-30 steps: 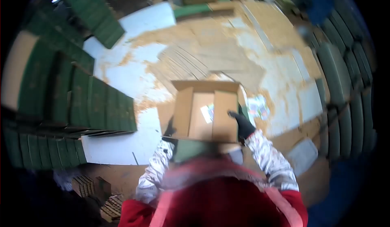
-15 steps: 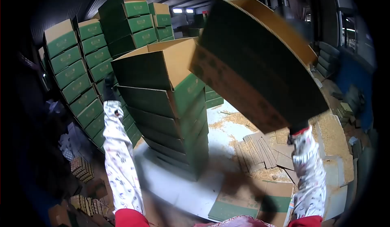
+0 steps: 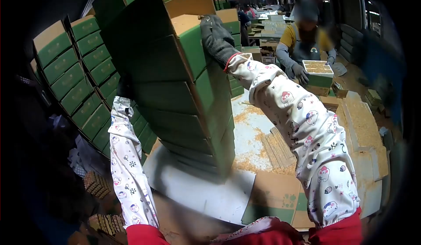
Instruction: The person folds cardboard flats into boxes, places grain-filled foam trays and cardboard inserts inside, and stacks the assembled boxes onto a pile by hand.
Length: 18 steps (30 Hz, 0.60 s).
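Note:
A tall stack of green cardboard boxes [image 3: 171, 113] stands in front of me on the white table. The top cardboard box [image 3: 140, 43] is open, with brown inner flaps showing. My right hand [image 3: 218, 39], in a dark grey glove, is closed over the rim of that top box at its right side. My left hand [image 3: 125, 88], in a dark glove, is at the left side of the stack. Its fingers are lost in shadow, so their shape does not show. Both forearms wear white printed sleeves.
More stacked green boxes [image 3: 72, 69] rise at the left. A co-worker [image 3: 307, 39] across the table handles a filled white-rimmed box [image 3: 318, 68]. Flat cardboard [image 3: 274, 194] lies at the table's near edge. Wood shavings [image 3: 250, 157] and cardboard strips [image 3: 278, 146] litter the white table [image 3: 206, 196].
My right hand has brought the large cardboard box from the right onto the top of the stack. The co-worker, hidden before, now shows. The left hand stays near the stack's left side.

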Each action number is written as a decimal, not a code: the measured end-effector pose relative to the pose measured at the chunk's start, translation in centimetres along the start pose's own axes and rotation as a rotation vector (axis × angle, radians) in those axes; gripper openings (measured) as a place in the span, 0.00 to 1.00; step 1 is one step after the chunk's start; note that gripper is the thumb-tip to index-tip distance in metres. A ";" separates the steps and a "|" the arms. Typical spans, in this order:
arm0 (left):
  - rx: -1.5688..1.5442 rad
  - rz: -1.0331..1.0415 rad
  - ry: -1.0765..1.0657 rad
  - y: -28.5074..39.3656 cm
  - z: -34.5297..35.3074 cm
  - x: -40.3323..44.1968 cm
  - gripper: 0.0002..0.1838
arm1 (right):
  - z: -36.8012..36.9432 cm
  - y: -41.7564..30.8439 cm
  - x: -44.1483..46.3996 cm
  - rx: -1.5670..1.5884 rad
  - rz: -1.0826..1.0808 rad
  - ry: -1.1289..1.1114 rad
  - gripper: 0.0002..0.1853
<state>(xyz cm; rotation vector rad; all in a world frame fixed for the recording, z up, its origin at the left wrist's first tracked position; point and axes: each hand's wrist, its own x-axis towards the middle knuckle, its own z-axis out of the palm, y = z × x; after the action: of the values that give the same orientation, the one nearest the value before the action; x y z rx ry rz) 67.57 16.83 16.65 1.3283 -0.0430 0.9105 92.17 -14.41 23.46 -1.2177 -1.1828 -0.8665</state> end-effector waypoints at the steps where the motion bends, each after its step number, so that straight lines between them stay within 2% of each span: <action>1: 0.045 0.026 0.137 -0.1 -1.1 1.2 0.27 | 0.1 -0.8 -0.4 -0.012 0.016 0.007 0.20; 2: 0.037 -0.007 0.125 0.3 -2.3 1.7 0.27 | 0.3 -1.5 -1.1 0.006 0.016 0.058 0.20; 3: 0.303 0.294 0.292 0.5 -3.6 2.2 0.23 | -0.4 -1.8 -2.4 0.013 0.027 0.102 0.20; 4: 0.572 0.580 0.435 0.2 -3.6 2.4 0.19 | -3.5 -3.6 -4.5 0.155 0.072 -0.174 0.21; 5: 0.726 0.647 0.627 1.9 2.3 -2.1 0.16 | -6.8 -5.5 -6.8 0.298 0.145 -0.436 0.22; 6: 0.871 0.681 0.841 3.6 8.7 -6.8 0.13 | -7.9 -3.6 -10.9 -0.084 -0.482 -0.263 0.24; 7: 0.836 0.694 0.759 0.2 5.8 -9.5 0.14 | -11.4 -6.1 -13.6 0.180 0.287 -0.678 0.27; 8: 0.791 0.709 0.682 -3.0 3.2 -12.2 0.14 | -14.4 -6.1 -17.5 0.050 0.519 -0.742 0.29; 10: 0.818 0.258 0.717 -7.6 14.5 -21.6 0.15 | -22.7 -3.5 -27.0 -0.210 0.770 -0.751 0.31; 11: 0.753 0.173 0.475 -15.5 12.2 -26.4 0.13 | -27.4 -2.7 -31.8 -0.501 0.916 -0.659 0.31; 12: 0.728 -0.089 0.145 -17.1 16.3 -30.2 0.12 | -31.6 -2.5 -36.9 -0.961 0.981 -0.533 0.29; 13: 0.647 -0.349 -0.030 -23.6 21.1 -36.0 0.12 | -39.0 -0.9 -42.9 -1.064 1.270 -0.572 0.26; 14: 0.776 -0.408 -0.003 -28.3 22.4 -41.1 0.14 | -43.3 -2.9 -46.8 -1.173 1.471 -0.557 0.24; 15: 0.732 -0.659 -0.063 -32.2 22.3 -44.4 0.14 | -44.9 -5.6 -51.3 -1.297 1.399 -0.532 0.24; 16: 0.686 -0.894 -0.135 -35.0 23.4 -47.2 0.15 | -49.7 -5.3 -59.1 -1.026 1.479 -0.536 0.24; 17: 0.680 -0.924 -0.082 -36.1 24.8 -48.9 0.15 | -50.1 -7.5 -60.6 -1.021 1.394 -0.360 0.25; 18: 0.676 -0.957 -0.018 -36.8 26.0 -50.3 0.16 | -50.6 -8.5 -60.9 -1.091 1.267 -0.351 0.26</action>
<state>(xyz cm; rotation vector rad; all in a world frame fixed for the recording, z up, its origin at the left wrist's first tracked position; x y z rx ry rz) 67.50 -30.81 -31.22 1.7093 0.8832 0.0658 81.12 -71.38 -31.01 -2.6058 0.1295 -0.2241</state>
